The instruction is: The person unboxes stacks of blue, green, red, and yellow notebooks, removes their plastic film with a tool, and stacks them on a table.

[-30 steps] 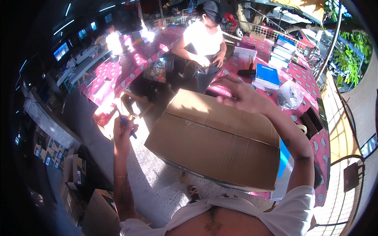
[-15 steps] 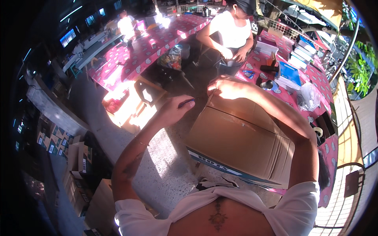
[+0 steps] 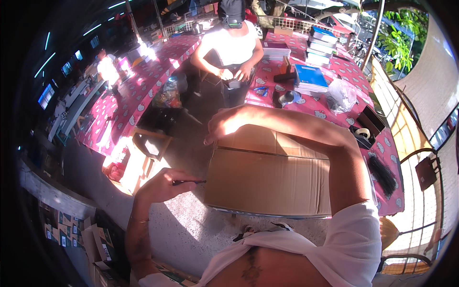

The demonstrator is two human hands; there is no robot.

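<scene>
A brown cardboard box (image 3: 267, 179) lies in front of me, a seam running across its upper face. My left hand (image 3: 165, 185) is closed on a slim dark tool (image 3: 187, 182), perhaps a pen or a cutter; its tip points at the box's left edge. Whether the tip touches the cardboard I cannot tell. My right hand (image 3: 224, 125) rests at the box's far left corner, its forearm reaching across the far part of the box. Those fingers are bent against the corner, and part of them is hidden by glare.
A pink patterned table (image 3: 382, 158) at the right bears blue books (image 3: 311, 76), a plastic bag (image 3: 341, 95), a tape roll (image 3: 363, 133) and black bristles (image 3: 382, 174). Across from me a person (image 3: 234, 48) in white sits. Cartons (image 3: 62, 227) stand low at the left.
My view has turned to the right. My left hand has come nearer to me, down along the box's left edge with the tool. My right hand remains at the far corner.
</scene>
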